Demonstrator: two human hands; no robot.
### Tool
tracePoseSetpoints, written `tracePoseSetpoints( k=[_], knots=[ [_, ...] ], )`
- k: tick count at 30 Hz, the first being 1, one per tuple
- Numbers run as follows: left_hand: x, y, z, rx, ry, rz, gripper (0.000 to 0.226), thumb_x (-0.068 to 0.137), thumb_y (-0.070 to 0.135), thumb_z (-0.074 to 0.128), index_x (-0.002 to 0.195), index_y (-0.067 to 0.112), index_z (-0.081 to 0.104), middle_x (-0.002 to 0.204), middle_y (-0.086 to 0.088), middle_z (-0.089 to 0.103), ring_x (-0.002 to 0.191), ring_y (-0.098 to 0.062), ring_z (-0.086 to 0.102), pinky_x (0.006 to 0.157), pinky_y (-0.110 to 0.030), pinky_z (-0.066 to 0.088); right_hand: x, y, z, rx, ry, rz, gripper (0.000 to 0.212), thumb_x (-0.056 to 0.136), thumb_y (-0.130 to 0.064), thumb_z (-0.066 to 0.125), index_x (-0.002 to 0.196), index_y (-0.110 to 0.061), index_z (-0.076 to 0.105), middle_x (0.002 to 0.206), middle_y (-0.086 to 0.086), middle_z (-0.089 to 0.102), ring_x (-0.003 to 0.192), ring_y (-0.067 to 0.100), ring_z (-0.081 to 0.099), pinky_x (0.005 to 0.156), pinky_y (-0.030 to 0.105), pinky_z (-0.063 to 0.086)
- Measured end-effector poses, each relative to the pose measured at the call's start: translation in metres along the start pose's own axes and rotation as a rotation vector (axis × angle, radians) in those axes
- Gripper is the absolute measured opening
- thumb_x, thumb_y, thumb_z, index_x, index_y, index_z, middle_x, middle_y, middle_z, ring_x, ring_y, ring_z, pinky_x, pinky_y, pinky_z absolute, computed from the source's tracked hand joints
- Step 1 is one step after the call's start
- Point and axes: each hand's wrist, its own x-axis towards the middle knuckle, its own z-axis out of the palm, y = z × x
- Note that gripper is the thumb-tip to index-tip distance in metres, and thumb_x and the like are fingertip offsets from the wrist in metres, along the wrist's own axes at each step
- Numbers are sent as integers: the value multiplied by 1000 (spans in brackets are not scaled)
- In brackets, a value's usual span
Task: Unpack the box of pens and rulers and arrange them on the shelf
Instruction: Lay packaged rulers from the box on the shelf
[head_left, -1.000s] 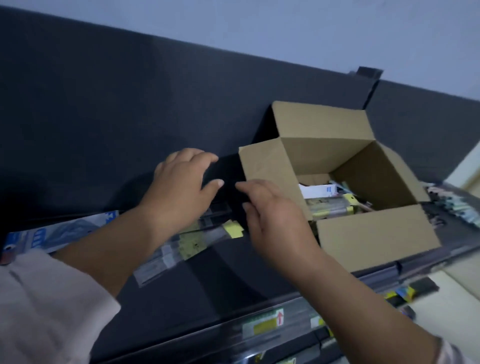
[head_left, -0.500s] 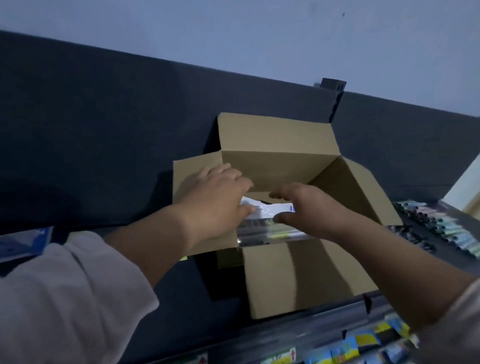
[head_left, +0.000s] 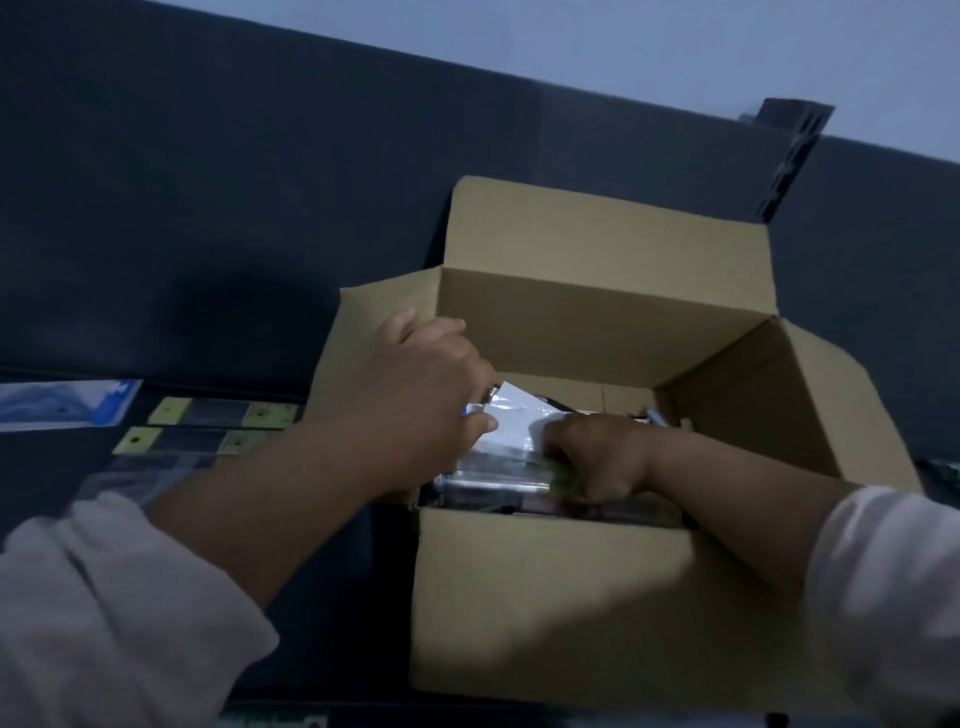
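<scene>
Both hands were working a second ago over the packets laid left of the box (head_left: 545, 597); now both are inside it, and the view has swung over the box. The left hand (head_left: 415, 410) has fingers and thumb curled on the corner of a white packet (head_left: 514, 421), which is tipped up out of the stack near the box's left wall. The right hand (head_left: 597, 457) sits lower in the box with its fingers curled down among clear-wrapped stock. I cannot tell whether it grips anything, as the fingertips are buried. Reading: one batch is placed and the next is being picked. Yellow-tagged packets (head_left: 208, 415) lie flat on the shelf (head_left: 358, 597) just left of the box. A blue-and-white packet (head_left: 62, 402) lies further left, cut by the frame edge. The box contents are dim and blurred, possibly pens or rulers, and cannot be told apart. The box's near wall hides the lower layers, and its right flap hides the shelf beyond.
</scene>
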Motion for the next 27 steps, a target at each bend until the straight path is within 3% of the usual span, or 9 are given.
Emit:
tracePoseSetpoints(
  k=[5, 10, 16, 19, 22, 25, 27],
  knots=[
    [0, -3, 5, -20, 9, -18, 33, 88, 51, 54, 114, 32, 58, 126, 15, 51, 139, -7, 16, 112, -34, -6, 6, 3, 4, 71, -26, -49, 33, 74, -28, 71, 85, -27, 41, 82, -8, 47, 81, 17, 48, 61, 23, 34],
    [-1, -4, 6, -15, 48, 1, 31, 87, 49, 52, 113, 32, 58, 122, 15, 52, 139, -7, 18, 111, -32, -7, 3, 12, -5, 406, -97, -9, 36, 76, -30, 79, 93, -24, 48, 80, -14, 50, 81, 12, 51, 62, 21, 37],
    [-2, -5, 7, -31, 42, 0, 32, 88, 49, 51, 114, 33, 58, 121, 16, 52, 138, -5, 16, 112, -32, -8, 9, 3, 0, 143, -110, -22, 35, 73, -32, 76, 92, -27, 46, 90, -8, 51, 86, 16, 50, 70, 25, 37],
    [-2, -4, 6, -28, 43, 4, 33, 87, 50, 51, 115, 33, 58, 121, 16, 52, 138, -5, 16, 111, -31, -9, 9, 7, -2, 195, -121, -13, 35, 71, -31, 79, 73, -27, 45, 75, -14, 48, 78, 14, 49, 57, 22, 36],
    [-2, -4, 5, -45, 35, 2, 33, 87, 50, 51, 114, 33, 58, 121, 16, 52, 138, -5, 17, 112, -32, -8, 7, 14, -6, 397, -80, 0, 25, 71, -20, 80, 73, -23, 55, 67, -13, 55, 60, 2, 52, 49, 14, 38],
    [-2, -4, 5, -54, 34, 10, 30, 86, 49, 52, 111, 35, 60, 119, 15, 53, 138, -7, 19, 113, -35, -5, 6, 20, -10, 531, -8, 14, 18, 75, -15, 75, 87, -20, 62, 85, -2, 67, 73, 7, 59, 64, 18, 46],
    [-2, -4, 5, -61, 39, 2, 28, 86, 48, 52, 109, 35, 60, 117, 15, 54, 137, -6, 19, 112, -34, -6, 6, 20, -9, 491, -62, 23, 23, 75, -21, 74, 91, -22, 57, 91, -2, 64, 79, 11, 57, 65, 23, 45]
  ],
)
